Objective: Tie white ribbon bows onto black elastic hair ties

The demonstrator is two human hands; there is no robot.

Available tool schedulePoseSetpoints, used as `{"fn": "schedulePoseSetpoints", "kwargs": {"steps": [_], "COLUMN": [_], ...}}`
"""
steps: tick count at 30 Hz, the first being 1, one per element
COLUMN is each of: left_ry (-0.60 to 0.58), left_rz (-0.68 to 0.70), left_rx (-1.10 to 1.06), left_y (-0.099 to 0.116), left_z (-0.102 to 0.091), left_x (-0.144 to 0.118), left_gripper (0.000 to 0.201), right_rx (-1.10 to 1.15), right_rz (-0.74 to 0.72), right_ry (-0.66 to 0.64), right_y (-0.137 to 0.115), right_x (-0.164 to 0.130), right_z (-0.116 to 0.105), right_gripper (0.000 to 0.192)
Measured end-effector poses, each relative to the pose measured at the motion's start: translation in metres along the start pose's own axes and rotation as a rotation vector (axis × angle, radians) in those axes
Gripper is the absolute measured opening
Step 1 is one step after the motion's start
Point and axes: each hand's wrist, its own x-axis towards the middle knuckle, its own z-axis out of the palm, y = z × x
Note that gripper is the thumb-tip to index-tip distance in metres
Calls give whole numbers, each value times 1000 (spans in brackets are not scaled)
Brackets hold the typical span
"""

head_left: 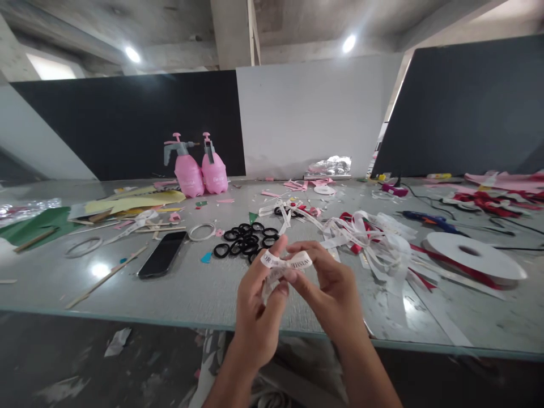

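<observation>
My left hand point(257, 309) and my right hand point(329, 289) are nearest to me, raised together just above the near edge of the glass-topped table point(178, 294). Between them I hold a short piece of white printed ribbon point(285, 262); the fingertips of both hands are pinched on it, the left at its left end and the right at its right end, and the strip arches across the small gap between my thumbs. A looser bit of the same ribbon hangs down behind my left fingers.

Just beyond my hands lies a cluster of black rings point(246, 239) flat on the table. To their left sits a dark smartphone point(162, 255), face up, with a white ring point(202, 232) near it. To the right a tangle of white and red ribbon lengths point(369, 238) spreads toward a large white ribbon spool point(476, 255) lying on its side. Farther back stand two pink spray bottles point(199, 170), touching each other. A blue glue gun point(429, 221) lies behind the spool. Green and yellow paper sheets point(127, 204) lie at the far left.
</observation>
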Motion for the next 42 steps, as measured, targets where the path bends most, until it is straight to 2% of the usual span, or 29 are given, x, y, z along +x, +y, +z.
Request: {"fn": "schedulePoseSetpoints", "kwargs": {"steps": [7, 11, 14, 17, 19, 22, 25, 29, 32, 36, 42], "left_ry": [-115, -203, -284, -331, -322, -178, -13, -115, -98, -58, -20], "left_rz": [95, 151, 192, 237, 294, 344, 214, 56, -21, -95, -149], "left_rx": [198, 360, 522, 659, 704, 614, 382, 223, 146, 37, -16], "left_y": [-2, 2, 4, 0, -4, -8, -6, 2, 2, -8, -11], "left_z": [-3, 1, 5, 8, 9, 8, 6, 6, 9, 11, 11], "left_x": [-5, -1, 1, 2, 2, 3, 10, 27, 33, 35, 36], "left_gripper": [49, 55, 61, 65, 64, 52, 38, 30, 26, 27, 33], "right_rx": [108, 301, 426, 384, 344, 336, 272, 149, 182, 271, 296], "right_rz": [33, 177, 271, 251, 230, 239, 207, 204, 277, 307, 354], "right_ry": [7, 22, 120, 271, 332, 373, 303, 64, -4, 0, 141], "right_y": [-3, -3, 1, 8, 14, 20, 21, 18, 19, 22, 22], "right_x": [-2, -3, -4, -1, 2, 6, 6, 2, -1, -2, 0], "right_z": [0, 4, 7, 4, 0, -9, -17, -22, -21, -18, -15], "right_gripper": [5, 8, 13, 14, 14, 18, 15, 15, 14, 20, 31]}}
